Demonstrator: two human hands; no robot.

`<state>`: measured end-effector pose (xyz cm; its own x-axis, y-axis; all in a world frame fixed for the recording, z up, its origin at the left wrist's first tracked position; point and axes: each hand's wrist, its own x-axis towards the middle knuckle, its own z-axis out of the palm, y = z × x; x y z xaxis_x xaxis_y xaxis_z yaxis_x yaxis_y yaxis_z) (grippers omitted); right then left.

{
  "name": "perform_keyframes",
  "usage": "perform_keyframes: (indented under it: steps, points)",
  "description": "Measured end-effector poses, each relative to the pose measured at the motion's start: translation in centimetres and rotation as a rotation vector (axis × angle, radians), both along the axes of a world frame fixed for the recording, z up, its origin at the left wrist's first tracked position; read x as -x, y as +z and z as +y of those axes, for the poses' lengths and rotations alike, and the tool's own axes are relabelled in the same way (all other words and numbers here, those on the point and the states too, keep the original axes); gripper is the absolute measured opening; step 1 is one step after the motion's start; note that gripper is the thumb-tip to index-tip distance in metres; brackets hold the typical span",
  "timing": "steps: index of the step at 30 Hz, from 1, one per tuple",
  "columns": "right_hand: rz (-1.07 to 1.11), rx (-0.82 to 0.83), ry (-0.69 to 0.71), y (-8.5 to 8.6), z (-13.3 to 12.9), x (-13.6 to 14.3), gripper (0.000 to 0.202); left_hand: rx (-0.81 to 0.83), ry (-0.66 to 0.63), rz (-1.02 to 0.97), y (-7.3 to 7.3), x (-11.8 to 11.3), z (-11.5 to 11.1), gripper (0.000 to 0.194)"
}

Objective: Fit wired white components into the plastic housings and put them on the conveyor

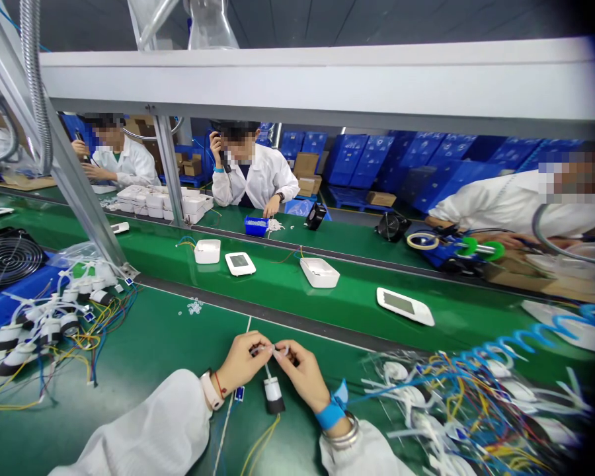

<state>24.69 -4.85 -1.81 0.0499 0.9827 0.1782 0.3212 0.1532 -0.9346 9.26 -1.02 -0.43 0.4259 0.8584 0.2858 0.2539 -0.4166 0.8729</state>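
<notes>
My left hand (244, 362) and my right hand (303, 375) meet above the green bench, fingertips pinched together on thin whitish tubing (268, 371). Whatever small part sits exactly between the fingertips is hidden. Below them hangs or rests a small cylindrical motor-like unit, apparently a mini pump (274, 395), with a white upper body, a black lower end and yellow wires trailing toward me. Beside my left wrist is a small blue-and-white tag (238, 394). Small translucent rings (195, 306) lie loose on the bench beyond my left forearm.
Tangled pumps with tubes and wires lie in a left pile (54, 330) and a right pile (456, 410). White housings (320, 272) and display panels (405, 305) sit on the green conveyor (277, 291). A coiled blue hose (525, 337) crosses at right. Co-workers sit opposite.
</notes>
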Motion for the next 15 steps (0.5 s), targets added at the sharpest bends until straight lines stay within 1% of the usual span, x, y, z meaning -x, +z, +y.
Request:
perform_keyframes:
  steps: [7, 10, 13, 15]
  points:
    - [-0.017, 0.000, -0.007, 0.32, -0.05, 0.18, 0.032, 0.014, -0.009, -0.012, -0.19, 0.09, 0.07, 0.020]
    - [-0.057, -0.010, 0.023, 0.43, -0.10, 0.06, 0.034, 0.016, -0.017, -0.024, -0.23, 0.05, 0.13, 0.020]
    - [-0.085, -0.027, 0.049, 0.23, -0.08, -0.09, 0.034, 0.021, -0.027, -0.032, -0.09, 0.02, 0.09, 0.020]
    - [-0.059, -0.024, 0.023, -0.03, 0.00, -0.13, 0.033, 0.019, -0.029, -0.025, 0.04, 0.01, 0.05, 0.021]
